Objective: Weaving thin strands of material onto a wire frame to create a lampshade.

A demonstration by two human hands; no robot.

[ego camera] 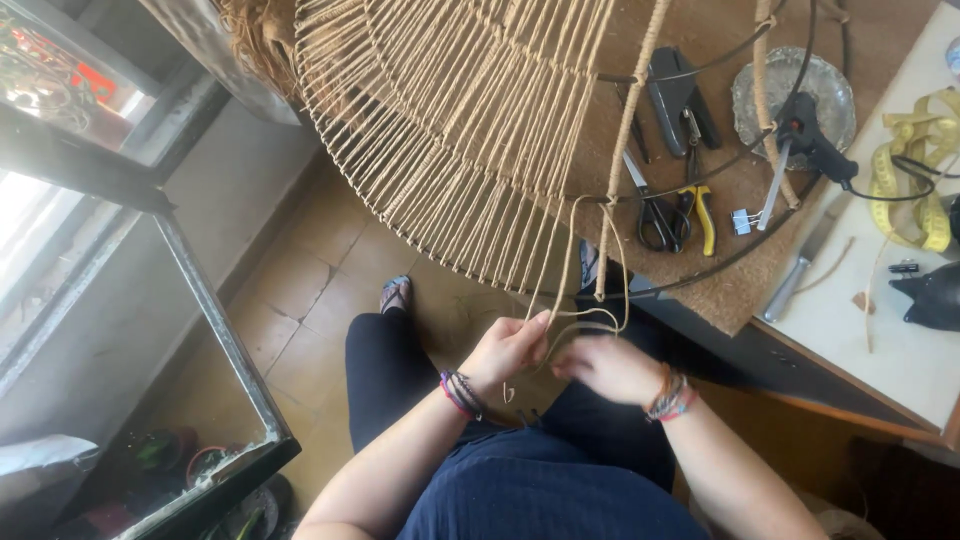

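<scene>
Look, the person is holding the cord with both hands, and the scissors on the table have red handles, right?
Not quite. The head view shows the scissors with black handles, not red; the yellow handles beside them belong to the pliers. The rest holds: the left hand and the right hand both hold the cord, and the scissors lie on the table.

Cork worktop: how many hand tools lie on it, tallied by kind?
Scissors: 1
Yellow-handled pliers: 1
Black stapler: 1
Black glue gun: 1
Binder clip: 1
Total: 5
</scene>
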